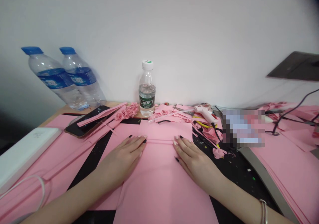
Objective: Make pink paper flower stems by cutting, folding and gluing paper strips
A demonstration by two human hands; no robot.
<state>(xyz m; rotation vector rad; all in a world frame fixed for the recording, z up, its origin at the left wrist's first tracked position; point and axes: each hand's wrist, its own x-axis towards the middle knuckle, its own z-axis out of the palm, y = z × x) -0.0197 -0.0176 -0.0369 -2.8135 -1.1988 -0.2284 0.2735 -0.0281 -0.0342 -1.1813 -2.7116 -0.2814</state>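
A large sheet of pink paper (161, 177) lies in front of me, with a narrow fold running across its far part. On the left end of that fold my left hand (122, 157) rests flat, fingers stretched out. My right hand (196, 157) lies palm down on the right end, its fingers extended too. Both hands press on the paper and hold nothing else. Another pink sheet (109, 184) shows beneath the left forearm. The black mat (239, 174) is visible under and beside the paper.
Two blue-capped bottles (54, 78) lean at the back left; a small water bottle (147, 94) stands upright. A phone (86, 121) lies under paper strips and paper roses (127, 111). A white glue gun (205, 113) rests among scraps. Paper stacks (294, 171) lie right, a white box (32, 151) left.
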